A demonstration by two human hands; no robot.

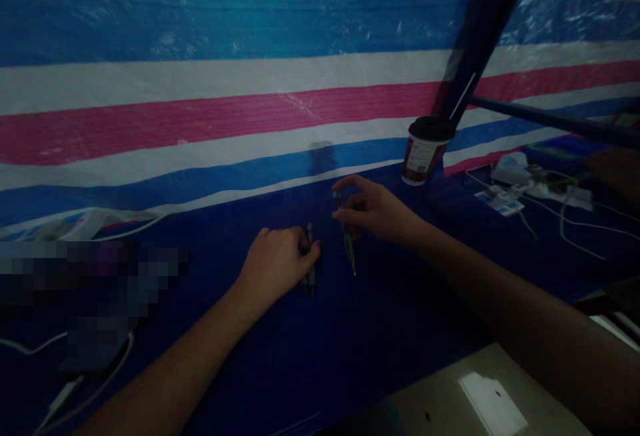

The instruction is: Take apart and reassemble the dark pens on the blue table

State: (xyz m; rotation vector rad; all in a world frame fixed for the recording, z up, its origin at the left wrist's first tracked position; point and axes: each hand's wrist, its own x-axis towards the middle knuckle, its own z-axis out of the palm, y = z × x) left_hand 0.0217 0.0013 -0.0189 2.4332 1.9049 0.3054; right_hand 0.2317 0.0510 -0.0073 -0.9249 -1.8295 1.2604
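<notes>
On a dark blue table cover [350, 329], my left hand [277, 259] is curled with its fingers closed on two dark pens [310, 269] that lie side by side on the cloth. My right hand [377, 213] hovers just to the right and pinches a third pen [347, 236] near its upper end. That pen hangs almost upright, tip down, just above the cloth. The scene is dim, so pen details are hard to make out.
A lidded paper cup [425, 149] stands behind my right hand. White cables and small devices [530, 189] lie at the right. A striped blue, white and pink tarp [225, 89] rises behind the table. A dark metal frame [500, 36] crosses the upper right. More cables [75, 389] lie at lower left.
</notes>
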